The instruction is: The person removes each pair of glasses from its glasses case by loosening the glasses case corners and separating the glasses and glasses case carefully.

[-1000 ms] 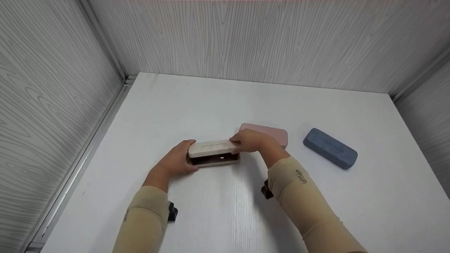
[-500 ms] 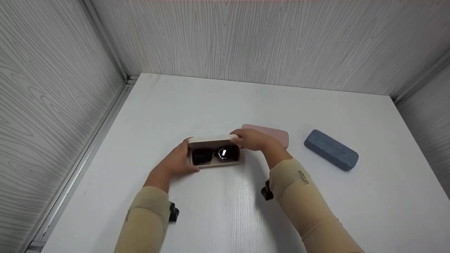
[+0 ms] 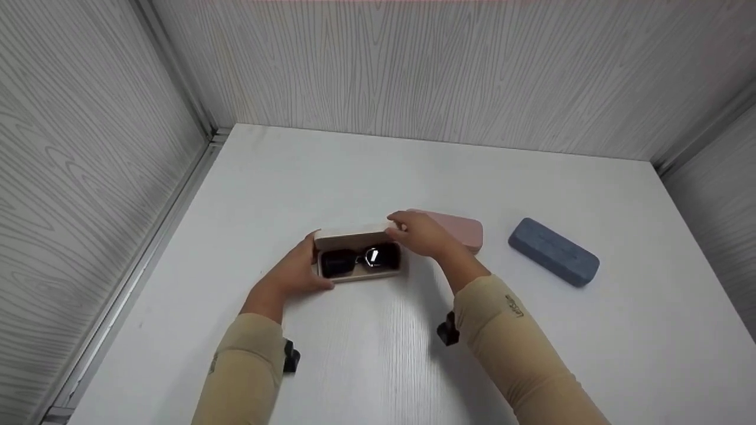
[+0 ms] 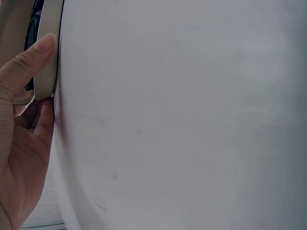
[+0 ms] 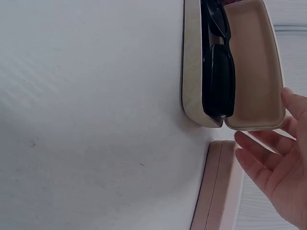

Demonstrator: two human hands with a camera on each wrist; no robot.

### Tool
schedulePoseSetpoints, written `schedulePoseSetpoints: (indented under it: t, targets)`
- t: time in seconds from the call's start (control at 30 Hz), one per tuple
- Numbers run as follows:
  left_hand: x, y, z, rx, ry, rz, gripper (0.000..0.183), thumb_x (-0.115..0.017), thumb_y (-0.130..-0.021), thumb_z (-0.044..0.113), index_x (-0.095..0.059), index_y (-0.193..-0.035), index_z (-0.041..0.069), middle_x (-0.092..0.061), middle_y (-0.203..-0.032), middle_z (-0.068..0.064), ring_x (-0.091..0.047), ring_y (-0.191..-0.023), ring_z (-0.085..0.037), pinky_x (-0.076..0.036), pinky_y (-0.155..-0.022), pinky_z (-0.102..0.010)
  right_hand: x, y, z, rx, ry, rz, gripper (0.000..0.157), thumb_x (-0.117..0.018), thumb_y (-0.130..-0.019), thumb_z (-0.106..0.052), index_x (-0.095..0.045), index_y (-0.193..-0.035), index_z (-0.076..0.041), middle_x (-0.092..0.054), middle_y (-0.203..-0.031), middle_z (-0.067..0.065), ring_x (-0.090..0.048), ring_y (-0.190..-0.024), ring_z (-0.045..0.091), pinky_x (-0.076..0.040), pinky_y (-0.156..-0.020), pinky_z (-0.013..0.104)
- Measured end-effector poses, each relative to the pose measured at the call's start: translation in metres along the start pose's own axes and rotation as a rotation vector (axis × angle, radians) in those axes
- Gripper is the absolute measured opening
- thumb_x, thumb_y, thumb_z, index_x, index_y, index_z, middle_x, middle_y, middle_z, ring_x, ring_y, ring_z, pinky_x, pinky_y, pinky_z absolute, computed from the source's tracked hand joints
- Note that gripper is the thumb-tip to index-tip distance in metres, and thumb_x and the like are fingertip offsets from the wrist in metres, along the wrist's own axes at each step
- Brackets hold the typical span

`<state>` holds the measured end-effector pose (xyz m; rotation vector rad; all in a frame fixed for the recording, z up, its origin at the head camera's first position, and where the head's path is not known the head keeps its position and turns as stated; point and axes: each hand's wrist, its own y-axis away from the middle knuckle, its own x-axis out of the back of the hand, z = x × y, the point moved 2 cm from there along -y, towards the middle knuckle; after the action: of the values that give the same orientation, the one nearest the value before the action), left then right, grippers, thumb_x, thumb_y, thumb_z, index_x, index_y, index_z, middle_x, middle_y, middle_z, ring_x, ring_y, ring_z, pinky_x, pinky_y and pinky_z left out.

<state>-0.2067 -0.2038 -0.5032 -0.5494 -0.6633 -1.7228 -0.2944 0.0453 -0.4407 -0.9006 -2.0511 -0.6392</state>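
Note:
A cream glasses case (image 3: 348,241) lies with its lid raised on the white table. Dark sunglasses (image 3: 338,263) rest folded inside it. My left hand (image 3: 293,270) grips the case's left end; in the left wrist view, the thumb (image 4: 44,45) presses the front wall and the other fingers go round the end. At the lid's right corner is my right hand (image 3: 422,234). In the right wrist view its thumb (image 5: 290,99) touches the lid's edge while the fingers curl behind the lid (image 5: 254,67), partly hidden.
A closed pink case (image 3: 462,229) lies just behind my right hand, partly covered by it. Farther right is a closed blue case (image 3: 554,252). Wood-grain panels (image 3: 366,71) stand at the back and both sides of the table (image 3: 378,171).
The cream case's lid has swung up and back, uncovering the sunglasses. My right hand has shifted slightly with the lid; the left hand has kept its hold on the left end.

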Motion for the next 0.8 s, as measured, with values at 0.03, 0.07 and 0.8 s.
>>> schedulePoseSetpoints:
  t: [0.03,0.07,0.8]
  targets:
    - [0.0,0.0,-0.001,0.003,0.01,-0.006,0.113,-0.083,-0.064,0.027,-0.007,-0.145,0.006,-0.032,-0.141,-0.015,-0.034,-0.128,-0.025,-0.03,-0.105,-0.038,0.001,0.001,0.0,-0.016,-0.01,0.022,0.045,-0.05,-0.093,-0.032,-0.049,-0.131,-0.007,-0.056,-0.111,0.008,-0.053,-0.1,0.021,-0.045,-0.087,0.035]
    - [0.0,0.0,-0.001,0.004,0.02,-0.011,0.113,-0.083,-0.065,0.028,-0.007,-0.145,0.005,-0.032,-0.141,-0.015,-0.035,-0.127,-0.025,-0.031,-0.105,-0.038,0.002,0.002,0.001,-0.033,-0.021,0.046,0.045,-0.052,-0.092,-0.032,-0.05,-0.13,-0.008,-0.056,-0.113,0.007,-0.054,-0.101,0.02,-0.046,-0.085,0.034]
    - [0.001,-0.005,0.0,-0.003,0.056,-0.011,0.106,-0.084,-0.064,0.024,-0.016,-0.142,0.003,-0.035,-0.139,-0.013,-0.034,-0.129,-0.025,-0.03,-0.106,-0.036,-0.02,0.025,-0.026,0.212,0.026,0.228,0.027,-0.069,-0.081,-0.02,-0.067,-0.105,-0.008,-0.064,-0.1,0.004,-0.058,-0.093,0.015,-0.048,-0.08,0.03]
